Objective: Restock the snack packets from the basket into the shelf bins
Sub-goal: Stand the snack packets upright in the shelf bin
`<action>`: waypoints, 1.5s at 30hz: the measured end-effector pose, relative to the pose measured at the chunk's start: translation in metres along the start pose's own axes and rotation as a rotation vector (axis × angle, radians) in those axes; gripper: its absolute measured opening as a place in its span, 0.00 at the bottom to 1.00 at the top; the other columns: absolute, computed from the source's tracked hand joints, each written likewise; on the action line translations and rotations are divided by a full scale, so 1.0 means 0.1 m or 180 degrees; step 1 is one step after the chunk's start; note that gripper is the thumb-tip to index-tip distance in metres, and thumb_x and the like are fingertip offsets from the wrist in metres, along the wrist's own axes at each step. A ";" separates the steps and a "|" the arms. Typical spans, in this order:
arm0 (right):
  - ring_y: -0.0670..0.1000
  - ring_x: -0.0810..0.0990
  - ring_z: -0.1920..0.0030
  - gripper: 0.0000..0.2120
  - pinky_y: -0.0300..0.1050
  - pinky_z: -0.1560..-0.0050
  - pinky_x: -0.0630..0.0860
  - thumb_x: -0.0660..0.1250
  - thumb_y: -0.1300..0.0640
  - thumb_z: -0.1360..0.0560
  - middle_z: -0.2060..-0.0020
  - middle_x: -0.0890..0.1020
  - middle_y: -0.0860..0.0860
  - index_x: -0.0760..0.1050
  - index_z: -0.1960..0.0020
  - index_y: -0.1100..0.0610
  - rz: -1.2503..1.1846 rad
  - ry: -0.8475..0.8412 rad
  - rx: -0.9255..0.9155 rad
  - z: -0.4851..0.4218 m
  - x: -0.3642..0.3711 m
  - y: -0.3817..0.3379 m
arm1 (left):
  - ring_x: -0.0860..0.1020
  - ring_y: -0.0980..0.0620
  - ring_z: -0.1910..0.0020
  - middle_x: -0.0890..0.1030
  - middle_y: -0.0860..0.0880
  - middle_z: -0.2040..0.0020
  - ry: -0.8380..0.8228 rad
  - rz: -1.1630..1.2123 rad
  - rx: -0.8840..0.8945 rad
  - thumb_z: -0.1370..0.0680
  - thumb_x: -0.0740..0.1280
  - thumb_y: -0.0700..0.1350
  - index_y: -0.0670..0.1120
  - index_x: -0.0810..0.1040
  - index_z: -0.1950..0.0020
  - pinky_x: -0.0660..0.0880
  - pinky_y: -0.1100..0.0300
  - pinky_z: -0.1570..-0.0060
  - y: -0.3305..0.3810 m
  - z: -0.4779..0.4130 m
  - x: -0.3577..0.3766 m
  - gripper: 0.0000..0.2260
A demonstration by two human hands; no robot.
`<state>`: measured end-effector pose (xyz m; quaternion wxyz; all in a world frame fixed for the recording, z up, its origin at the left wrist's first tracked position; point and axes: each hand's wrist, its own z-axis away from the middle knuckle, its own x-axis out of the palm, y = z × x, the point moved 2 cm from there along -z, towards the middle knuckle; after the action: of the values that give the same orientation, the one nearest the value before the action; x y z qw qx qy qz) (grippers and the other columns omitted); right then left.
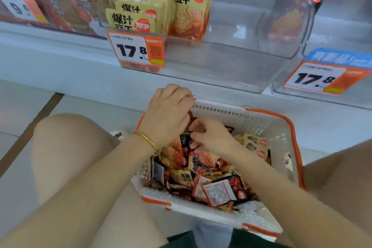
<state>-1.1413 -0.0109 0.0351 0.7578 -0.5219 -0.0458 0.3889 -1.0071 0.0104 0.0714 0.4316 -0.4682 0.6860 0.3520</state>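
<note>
Bare forearms reach up from the bottom edge into a white slotted plastic basket [267, 125] with an orange rim, mid-frame between two knees [70, 147]. Glossy red, black and yellow packets [221, 187] fill it in a loose heap. The left hand [169, 115], a thin gold bangle [146, 139] at its wrist, curls round a packet edge by the far rim. The right hand [211, 137] pinches another just beside it. In the upper middle, a clear rigid bin [231, 66] holds flat yellow pouches [141, 12] upright.

The yellow packets [141, 16] at upper centre read 爆汁豆干. The orange price tag [136, 49] below shows 17.8, as does the right-edge tag [320, 78]; the upper-left tag [22, 7] seemingly begins with 9.
</note>
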 end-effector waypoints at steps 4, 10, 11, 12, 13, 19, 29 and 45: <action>0.55 0.78 0.55 0.06 0.52 0.51 0.78 0.61 0.68 0.25 0.58 0.76 0.54 0.76 0.51 0.64 0.1009 -0.0637 0.0315 -0.42 0.49 0.63 | 0.72 0.45 0.49 0.80 0.48 0.52 -0.0287 0.0206 -0.0225 0.29 0.56 0.44 0.45 0.80 0.54 0.70 0.51 0.56 -0.08 -0.01 0.20 0.14; 0.58 0.77 0.45 0.11 0.49 0.49 0.76 0.62 0.63 0.23 0.43 0.77 0.59 0.73 0.41 0.63 0.2456 -0.1122 0.0521 -0.62 0.96 1.37 | 0.74 0.42 0.52 0.80 0.48 0.54 -0.0565 0.0443 -0.0429 0.29 0.53 0.45 0.44 0.79 0.56 0.73 0.49 0.57 -0.16 -0.03 0.26 0.16; 0.58 0.77 0.45 0.10 0.50 0.49 0.77 0.61 0.64 0.23 0.44 0.77 0.58 0.74 0.42 0.62 0.2579 -0.1053 0.0554 -0.62 0.99 1.42 | 0.74 0.42 0.52 0.80 0.48 0.54 -0.0592 0.0472 -0.0449 0.29 0.52 0.45 0.44 0.79 0.56 0.74 0.48 0.58 -0.16 -0.03 0.26 0.16; 0.58 0.78 0.47 0.08 0.50 0.50 0.78 0.61 0.66 0.24 0.46 0.78 0.57 0.74 0.46 0.61 0.2664 -0.0902 0.0546 -0.62 0.99 1.43 | 0.74 0.42 0.52 0.80 0.48 0.54 -0.0610 0.0487 -0.0458 0.29 0.52 0.45 0.44 0.79 0.56 0.74 0.47 0.58 -0.16 -0.03 0.26 0.17; 0.58 0.79 0.49 0.08 0.50 0.52 0.78 0.60 0.68 0.25 0.48 0.79 0.57 0.74 0.51 0.60 0.2712 -0.0746 0.0518 -0.63 0.98 1.42 | 0.73 0.42 0.51 0.80 0.47 0.54 -0.0634 0.0490 -0.0469 0.28 0.51 0.45 0.44 0.79 0.56 0.74 0.47 0.57 -0.17 -0.02 0.27 0.17; 0.50 0.73 0.59 0.12 0.43 0.59 0.69 0.57 0.65 0.23 0.62 0.74 0.49 0.65 0.63 0.53 0.1795 -0.0380 -0.0012 -0.68 0.36 1.06 | 0.71 0.47 0.44 0.78 0.49 0.47 -0.1127 0.0614 -0.0588 0.24 0.58 0.43 0.46 0.79 0.48 0.69 0.48 0.42 -0.23 0.01 0.49 0.11; 0.39 0.78 0.65 0.05 0.34 0.63 0.74 0.63 0.61 0.22 0.63 0.80 0.48 0.76 0.56 0.56 0.0281 -0.0270 -0.0618 -0.10 -0.62 0.24 | 0.75 0.52 0.52 0.77 0.52 0.52 -0.2383 0.1744 -0.1115 0.22 0.64 0.53 0.48 0.76 0.42 0.71 0.59 0.53 0.09 -0.03 0.45 0.13; 0.49 0.84 0.62 0.16 0.46 0.64 0.82 0.66 0.56 0.32 0.58 0.85 0.51 0.75 0.45 0.56 -0.1593 -0.0640 -0.1207 0.63 -0.79 -0.92 | 0.79 0.58 0.68 0.82 0.53 0.69 0.0028 0.3389 -0.2038 0.25 0.69 0.45 0.48 0.81 0.63 0.77 0.65 0.66 0.12 -0.48 -0.97 0.07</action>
<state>-1.1761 -0.0276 0.1662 0.7108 -0.5853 -0.3187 0.2247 -1.0128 0.0043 0.1799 0.0321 -0.1695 0.6875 0.7054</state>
